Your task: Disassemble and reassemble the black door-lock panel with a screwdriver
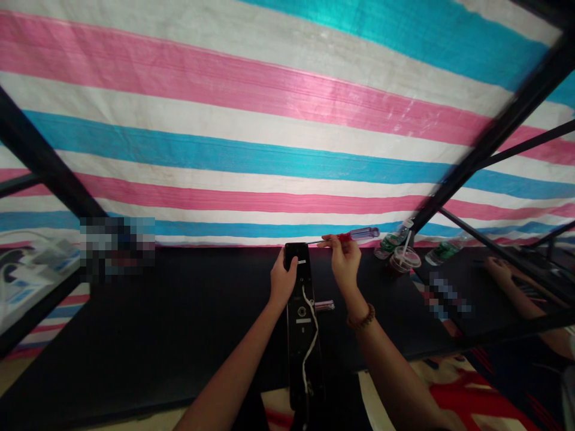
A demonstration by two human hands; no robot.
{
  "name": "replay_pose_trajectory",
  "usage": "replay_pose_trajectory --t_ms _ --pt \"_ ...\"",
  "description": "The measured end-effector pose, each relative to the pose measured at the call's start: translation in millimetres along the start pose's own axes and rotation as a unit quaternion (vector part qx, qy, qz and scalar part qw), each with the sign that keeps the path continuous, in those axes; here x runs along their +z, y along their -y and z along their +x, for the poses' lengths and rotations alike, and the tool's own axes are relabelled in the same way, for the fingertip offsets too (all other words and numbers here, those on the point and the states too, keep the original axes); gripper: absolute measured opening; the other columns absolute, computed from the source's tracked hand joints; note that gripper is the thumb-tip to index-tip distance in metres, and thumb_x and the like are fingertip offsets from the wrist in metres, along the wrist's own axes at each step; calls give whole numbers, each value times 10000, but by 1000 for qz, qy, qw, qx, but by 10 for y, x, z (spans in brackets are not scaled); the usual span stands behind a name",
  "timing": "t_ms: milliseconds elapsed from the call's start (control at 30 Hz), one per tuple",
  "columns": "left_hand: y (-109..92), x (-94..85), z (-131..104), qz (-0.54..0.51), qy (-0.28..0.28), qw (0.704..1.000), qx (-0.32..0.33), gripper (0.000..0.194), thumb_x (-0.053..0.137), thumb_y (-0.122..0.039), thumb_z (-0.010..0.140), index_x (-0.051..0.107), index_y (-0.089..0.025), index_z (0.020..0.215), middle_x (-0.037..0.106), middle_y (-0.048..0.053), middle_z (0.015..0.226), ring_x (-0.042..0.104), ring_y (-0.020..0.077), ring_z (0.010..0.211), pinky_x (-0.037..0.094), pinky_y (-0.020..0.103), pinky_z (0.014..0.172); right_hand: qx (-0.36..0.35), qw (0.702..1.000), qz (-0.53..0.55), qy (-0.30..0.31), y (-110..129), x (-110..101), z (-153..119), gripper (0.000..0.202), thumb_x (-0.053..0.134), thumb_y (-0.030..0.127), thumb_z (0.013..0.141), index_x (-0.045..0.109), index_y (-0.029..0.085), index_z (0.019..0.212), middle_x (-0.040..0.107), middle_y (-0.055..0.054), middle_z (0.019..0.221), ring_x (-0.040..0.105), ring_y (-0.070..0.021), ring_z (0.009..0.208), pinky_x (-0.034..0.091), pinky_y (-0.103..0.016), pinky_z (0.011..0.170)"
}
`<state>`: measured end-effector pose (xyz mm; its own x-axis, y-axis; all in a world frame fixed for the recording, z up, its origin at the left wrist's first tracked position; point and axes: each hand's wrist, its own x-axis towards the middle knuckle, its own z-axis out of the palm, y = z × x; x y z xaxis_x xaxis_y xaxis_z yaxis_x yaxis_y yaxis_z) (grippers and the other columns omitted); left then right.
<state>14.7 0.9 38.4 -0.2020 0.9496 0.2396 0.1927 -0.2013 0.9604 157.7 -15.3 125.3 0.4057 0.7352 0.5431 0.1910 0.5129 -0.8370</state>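
Note:
A long black door lock panel [294, 335] with a short metal lever handle [325, 305] stretches from the dark table toward my body. Down its face hangs a loose white cable [313, 335]. My left hand [283, 278] is closed around the far end of the panel, thumb on its face. Beyond that end, to the right, my right hand [345, 260] grips a screwdriver [363, 233] with a clear purple and red handle. Its thin shaft points left to the panel's top corner; whether the tip touches is too small to tell.
Right of my right hand stand a lidded drink cup with a straw [405, 258] and plastic bottles [390, 242]. A co-worker's hand [498, 269] rests at the neighbouring table. Black frame bars [467, 161] slope on both sides, before a striped tarp [269, 131]. White boxes [40, 269] lie far left.

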Motion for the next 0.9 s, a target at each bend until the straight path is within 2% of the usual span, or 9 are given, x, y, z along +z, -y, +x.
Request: replay_pose_trajectory --t_ms 100,200,333,500,633,800,900 --pt "-140 -92 -13 10 -41 999 33 495 668 -311 873 601 -153 1337 627 167 1346 557 298 1295 417 476 1118 21 993 104 -45 163 -39 -75 203 650 377 925 637 191 847 778 -36 785 736 -172 625 590 -341 729" --pt "-351 -231 -79 -43 -27 997 64 348 668 -342 874 707 -183 1181 713 127 1206 647 263 1156 495 430 1027 39 982 172 -74 355 -89 -192 167 689 349 904 630 199 858 778 -24 814 728 -156 601 593 -313 669" --pt "-624 -388 -204 -167 33 985 15 309 697 -349 847 749 -157 1083 788 103 995 740 212 886 577 328 808 59 975 192 -98 554 -149 -355 196 720 362 882 638 191 833 777 -33 813 723 -148 589 589 -286 623" --pt "-816 -484 -291 -201 43 978 -18 213 730 -330 797 775 -154 908 797 73 834 760 202 795 592 292 748 74 968 215 -110 642 -202 -476 198 726 359 885 648 189 821 780 -37 810 722 -133 584 583 -257 607" --pt "-872 -554 -316 -199 74 977 -33 195 747 -319 768 774 -154 868 792 69 798 762 206 773 592 282 713 64 971 212 -90 705 -287 -521 171 713 342 903 666 187 847 781 -42 822 729 -141 592 589 -265 608" --pt "-852 -600 -359 -214 105 969 -68 205 777 -324 755 779 -147 859 772 62 745 726 175 709 563 264 690 44 977 210 3 834 -433 -571 108 701 316 917 662 217 908 782 -40 874 754 -174 661 607 -310 646" --pt "-785 -558 -355 -253 135 954 -90 337 770 -379 775 768 -133 1005 770 71 760 692 161 686 537 258 664 28 981 189 18 808 -447 -541 87 661 315 943 653 230 924 785 -39 895 759 -189 681 612 -343 675"
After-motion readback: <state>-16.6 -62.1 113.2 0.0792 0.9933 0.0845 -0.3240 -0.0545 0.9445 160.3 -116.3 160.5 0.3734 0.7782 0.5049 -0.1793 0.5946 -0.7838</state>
